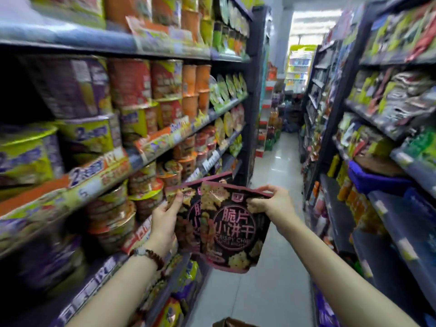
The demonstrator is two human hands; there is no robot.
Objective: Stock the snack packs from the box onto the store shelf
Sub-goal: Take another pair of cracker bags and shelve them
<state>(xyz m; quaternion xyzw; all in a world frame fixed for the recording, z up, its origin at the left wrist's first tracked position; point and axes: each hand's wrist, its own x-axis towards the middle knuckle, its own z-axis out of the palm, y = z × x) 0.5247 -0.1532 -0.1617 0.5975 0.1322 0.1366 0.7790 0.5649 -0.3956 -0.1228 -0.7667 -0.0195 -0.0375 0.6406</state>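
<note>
At six o'clock the box edge peeks in. Above it, the left hand and right hand pinch dark snack packs at their top corners, likely readying them for the shelf at nine o'clock.

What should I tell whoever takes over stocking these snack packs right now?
Left hand grips the rear dark pink-edged crispy-chip snack pack by its upper left edge. Right hand pinches the front dark pink-edged snack pack at its top right corner. Both packs are held in the aisle, beside the left shelves of instant-noodle cups. Brown cardboard box sits at the bottom edge. Neither held pack is shelved yet; box contents hidden.
</note>
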